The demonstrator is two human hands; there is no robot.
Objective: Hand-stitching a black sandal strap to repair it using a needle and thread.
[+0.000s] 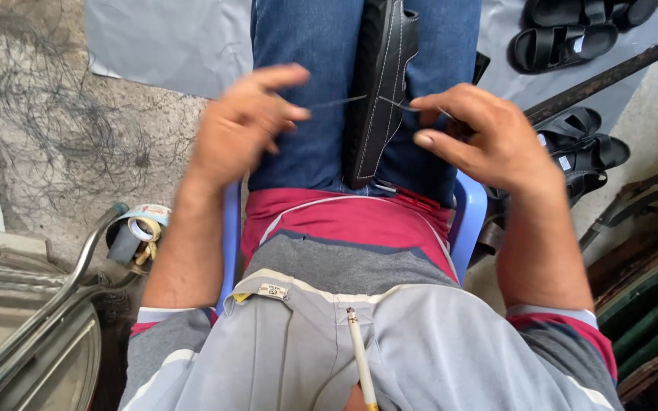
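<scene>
A black sandal [378,91] with white stitching along its edge stands upright, clamped between my knees in blue jeans. My left hand [245,125], blurred, pinches a thin thread [336,101] that runs to the sandal's left side. My right hand [485,137] is on the sandal's right side, fingers closed on a thin needle or thread end [394,105] beside the sole. A dark tool handle seems to sit under the right fingers, mostly hidden.
I sit on a blue plastic chair [470,221]. Several black sandals [573,34] lie on the ground to the right, by a dark rod [611,76]. Tape rolls [140,228] and a metal frame [55,297] stand to the left. A cigarette [361,358] points down near my chest.
</scene>
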